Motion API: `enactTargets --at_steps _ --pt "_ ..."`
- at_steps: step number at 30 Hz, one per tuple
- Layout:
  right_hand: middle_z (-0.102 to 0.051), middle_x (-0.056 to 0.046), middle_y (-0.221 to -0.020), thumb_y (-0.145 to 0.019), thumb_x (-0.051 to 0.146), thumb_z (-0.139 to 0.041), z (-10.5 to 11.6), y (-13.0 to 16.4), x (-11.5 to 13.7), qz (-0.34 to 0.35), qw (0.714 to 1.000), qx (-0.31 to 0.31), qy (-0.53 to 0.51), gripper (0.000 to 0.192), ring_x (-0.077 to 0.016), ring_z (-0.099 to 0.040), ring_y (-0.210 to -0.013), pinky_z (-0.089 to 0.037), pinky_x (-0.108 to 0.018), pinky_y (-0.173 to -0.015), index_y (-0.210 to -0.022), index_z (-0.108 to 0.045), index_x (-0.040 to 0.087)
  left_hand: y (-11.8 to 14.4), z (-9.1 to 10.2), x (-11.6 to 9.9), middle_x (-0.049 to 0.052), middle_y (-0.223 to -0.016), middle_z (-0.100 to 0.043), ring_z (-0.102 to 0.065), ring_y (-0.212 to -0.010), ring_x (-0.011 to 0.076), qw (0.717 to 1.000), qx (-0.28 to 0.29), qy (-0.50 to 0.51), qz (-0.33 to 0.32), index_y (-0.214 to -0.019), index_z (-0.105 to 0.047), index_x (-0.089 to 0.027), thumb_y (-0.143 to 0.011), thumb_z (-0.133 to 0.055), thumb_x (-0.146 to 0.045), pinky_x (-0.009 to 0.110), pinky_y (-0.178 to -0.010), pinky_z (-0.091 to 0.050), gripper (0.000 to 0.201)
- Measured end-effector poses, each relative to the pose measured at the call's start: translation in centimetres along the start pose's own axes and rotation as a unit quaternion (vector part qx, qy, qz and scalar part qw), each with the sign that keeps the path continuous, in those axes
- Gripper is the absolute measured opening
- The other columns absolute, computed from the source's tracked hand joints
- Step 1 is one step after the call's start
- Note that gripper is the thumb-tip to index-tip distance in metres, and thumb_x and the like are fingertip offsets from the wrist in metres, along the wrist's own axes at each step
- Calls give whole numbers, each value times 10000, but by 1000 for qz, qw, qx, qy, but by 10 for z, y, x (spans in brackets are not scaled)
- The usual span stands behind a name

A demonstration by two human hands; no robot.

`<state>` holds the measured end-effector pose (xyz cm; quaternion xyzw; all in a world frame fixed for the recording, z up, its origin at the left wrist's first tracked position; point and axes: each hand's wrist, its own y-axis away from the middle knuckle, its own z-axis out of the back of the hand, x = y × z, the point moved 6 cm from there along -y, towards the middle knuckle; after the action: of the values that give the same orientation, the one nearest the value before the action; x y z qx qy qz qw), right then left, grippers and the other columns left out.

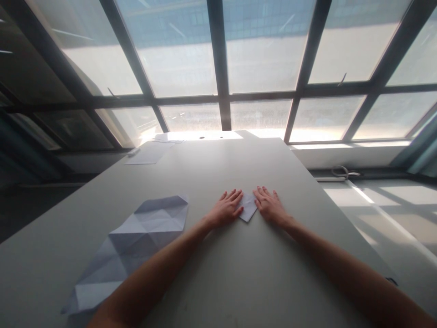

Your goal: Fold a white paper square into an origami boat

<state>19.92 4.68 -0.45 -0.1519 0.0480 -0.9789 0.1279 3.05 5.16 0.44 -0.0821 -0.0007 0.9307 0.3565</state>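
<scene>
While both palms lie flat, I press my left hand (226, 208) and right hand (269, 206) on a small folded paper (248, 207) mid-desk (218, 264), fingers spread, gripping nothing. Creased sheet (136, 246) lies near left.

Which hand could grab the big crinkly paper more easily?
Probably the left. The left hand lies flat on the small folded paper, on the same side as the big creased sheet. The right hand would have to cross over.

Left hand (226, 208): flat, palm down, fingers spread, centre of frame.
Right hand (269, 205): flat, palm down, just right of it.
Arms: bare, stretched forward from the lower corners.
</scene>
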Motion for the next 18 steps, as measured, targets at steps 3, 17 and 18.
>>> enactTargets --at_steps 3,17,18 --pt "-322 -125 -1513 -960 290 -319 5 -3 -14 -47 998 -31 -13 494 -262 -226 -1413 -143 -548 -1120 -1431 -384 155 0 0 0 46 -1567 -175 -111 -1448 211 1000 1 0 0 -1507 -207 -221 -970 -261 -519 418 -1161 -98 616" --pt "-310 -88 -1520 -879 466 -506 6 8 27 141 987 31 -71 718 -220 -192 -1427 -101 -447 -1157 -1493 -256 188 5 8 -8 93 -1563 -175 -98 -1449 248 1000 -6 12 -19 -1521 -135 -217 -815 -379 -764 422 -1158 -64 926" --pt "-314 -88 -1519 -882 462 -500 6 7 25 134 988 31 -72 713 -219 -192 -1427 -102 -447 -1157 -1493 -256 186 5 8 -8 97 -1564 -169 -96 -1449 252 1000 -1 12 -22 -1522 -127 -216 -805 -390 -770 426 -1157 -63 944"
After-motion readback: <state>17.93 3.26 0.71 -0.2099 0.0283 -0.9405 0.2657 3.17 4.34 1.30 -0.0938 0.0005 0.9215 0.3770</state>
